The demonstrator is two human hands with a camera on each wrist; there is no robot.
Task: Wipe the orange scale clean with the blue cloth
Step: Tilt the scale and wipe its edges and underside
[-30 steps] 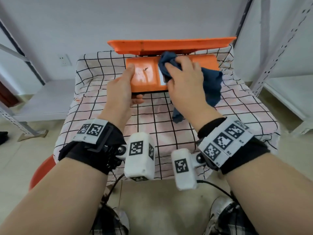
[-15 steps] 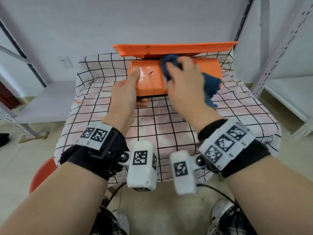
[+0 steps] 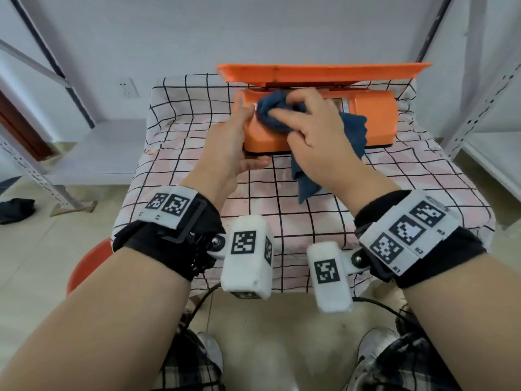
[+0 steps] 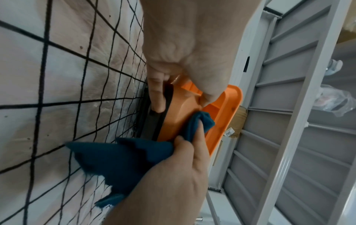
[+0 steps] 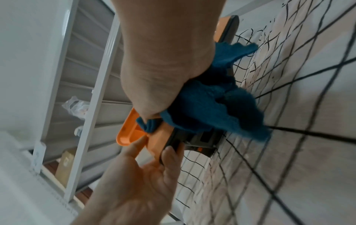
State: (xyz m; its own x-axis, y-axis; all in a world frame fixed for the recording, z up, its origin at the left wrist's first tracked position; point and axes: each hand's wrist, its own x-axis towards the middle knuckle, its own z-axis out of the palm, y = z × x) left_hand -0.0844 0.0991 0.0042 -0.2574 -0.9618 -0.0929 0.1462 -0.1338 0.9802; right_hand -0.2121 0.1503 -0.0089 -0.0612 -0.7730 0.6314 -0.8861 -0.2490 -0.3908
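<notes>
Scale (image 3: 366, 119) on table (image 3: 394, 187), cloth (image 3: 272, 114) against it.

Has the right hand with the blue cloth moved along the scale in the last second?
Yes. The right hand has carried the blue cloth leftward along the orange plastic scale, now near its left end beside the left hand.

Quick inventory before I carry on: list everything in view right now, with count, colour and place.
scale: one, orange, far side of the table, platform raised above its body
cloth: one, blue, bunched against the scale's front
tablecloth: one, white with black grid, covering the table
shelving: grey metal, right and left of the table
stool: one, red, lower left
left hand: grips the scale's left end
right hand: holds the cloth
</notes>
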